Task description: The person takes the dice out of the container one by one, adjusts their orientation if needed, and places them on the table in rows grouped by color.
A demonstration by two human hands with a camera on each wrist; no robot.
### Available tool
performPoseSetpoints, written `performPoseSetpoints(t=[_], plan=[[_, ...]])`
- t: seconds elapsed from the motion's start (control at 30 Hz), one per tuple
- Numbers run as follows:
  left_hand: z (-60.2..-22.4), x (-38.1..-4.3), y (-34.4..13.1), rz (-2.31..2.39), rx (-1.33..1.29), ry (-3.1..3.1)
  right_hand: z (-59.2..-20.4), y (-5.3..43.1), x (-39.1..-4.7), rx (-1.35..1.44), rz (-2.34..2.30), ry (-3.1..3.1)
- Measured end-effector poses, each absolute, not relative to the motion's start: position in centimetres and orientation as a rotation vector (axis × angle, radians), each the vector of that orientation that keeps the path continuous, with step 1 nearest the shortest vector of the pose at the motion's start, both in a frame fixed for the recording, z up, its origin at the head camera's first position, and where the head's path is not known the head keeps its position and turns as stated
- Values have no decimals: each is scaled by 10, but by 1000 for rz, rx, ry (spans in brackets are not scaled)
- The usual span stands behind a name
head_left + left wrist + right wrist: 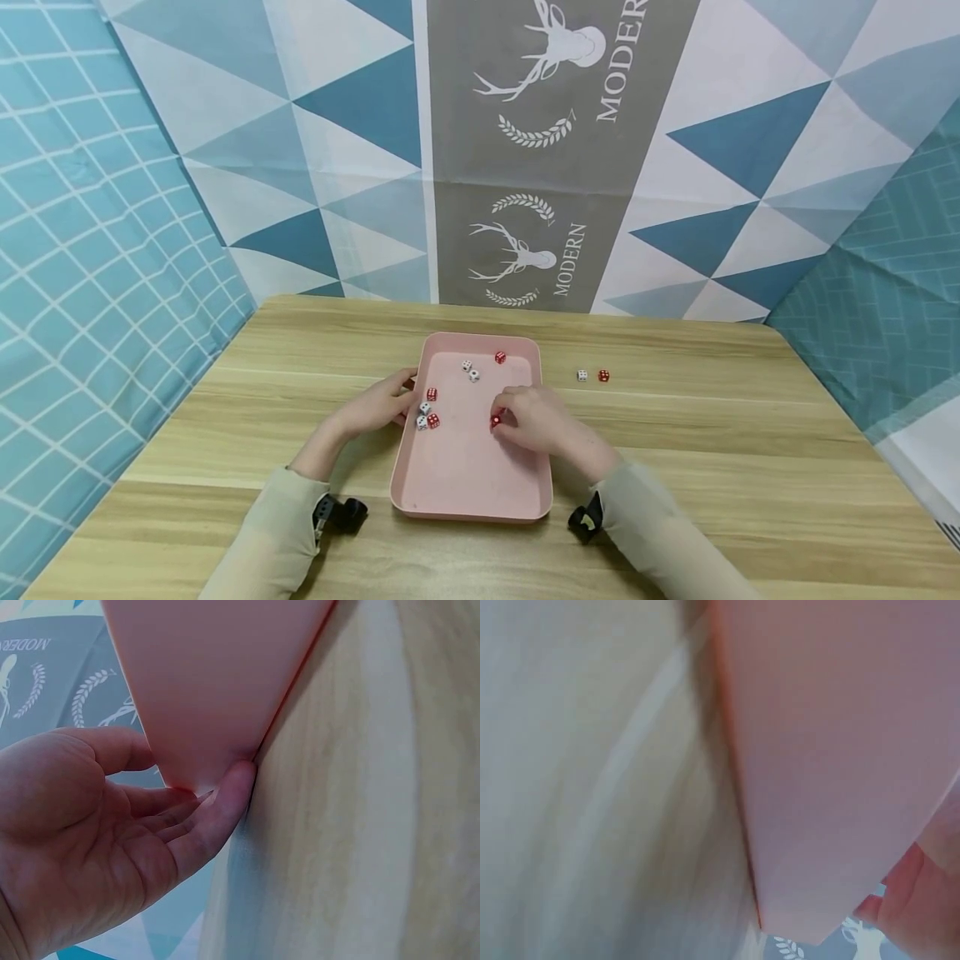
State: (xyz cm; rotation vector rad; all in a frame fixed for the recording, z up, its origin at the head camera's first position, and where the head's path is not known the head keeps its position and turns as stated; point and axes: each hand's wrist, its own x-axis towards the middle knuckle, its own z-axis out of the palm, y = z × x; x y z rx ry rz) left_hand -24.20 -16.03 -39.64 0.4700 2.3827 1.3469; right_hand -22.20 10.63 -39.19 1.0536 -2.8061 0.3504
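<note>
- I see the left hand [378,406] grip the smooth pink tray [472,475] at its left wall.
- The right hand [536,417] pinches a glossy, cubic red die [496,422] inside, toward the right.
- My left-wrist view reveals fingertips [238,780] against the outer wall, hidden overhead; the right-wrist view conceals the die.

Both forearms [266,525] angled inward, left hand [382,403] with fingers curved, right hand [534,417] thumb and fingers in a pinch.

A triangle-patterned backdrop [360,108] with a grey deer panel [517,179] rises behind the wooden table [735,450]
</note>
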Motion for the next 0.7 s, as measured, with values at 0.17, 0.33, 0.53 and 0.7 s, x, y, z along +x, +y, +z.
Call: performPoseSetpoints(t=[0.17, 0.33, 0.53, 0.7], plan=[[-396, -242, -160, 1343, 467, 2389, -390, 111, -219, 989, 520, -2853], [-397, -242, -160, 1357, 477, 2367, -386, 119, -218, 901, 696, -2888], [-397, -241, -161, 1375, 481, 2362, -383, 131, -217, 773, 951, -2818], [-397, -240, -160, 1383, 453, 2350, -381, 138, -217, 747, 1014, -2763]])
